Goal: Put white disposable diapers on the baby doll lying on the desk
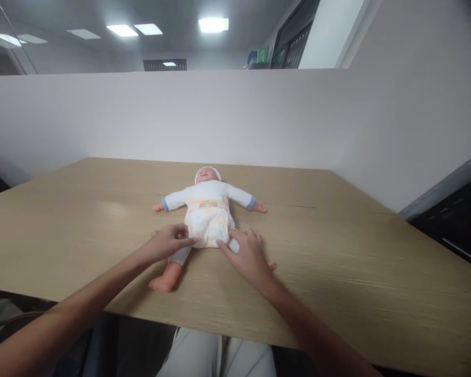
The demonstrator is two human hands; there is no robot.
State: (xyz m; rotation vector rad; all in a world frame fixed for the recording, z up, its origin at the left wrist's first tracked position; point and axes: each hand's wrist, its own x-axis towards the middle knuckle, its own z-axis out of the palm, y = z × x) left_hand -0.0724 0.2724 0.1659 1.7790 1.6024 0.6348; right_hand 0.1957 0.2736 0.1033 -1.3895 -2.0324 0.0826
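Lying face-up on the wooden table [337, 251], the baby doll [208, 190] wore a diaper [209, 222] that looked wrapped, with perhaps its leg edges left to settle. Your left hand [170, 243] and right hand [246, 254] curled there, pinching or merely touching, impossible to tell; your right hid most of one doll leg [234, 245].

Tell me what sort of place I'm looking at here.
Probably an office or workroom indoors, though its exact use is unclear. A wood-look table bearing a doll faces a low white wall, and bright ceiling panels show above that wall.
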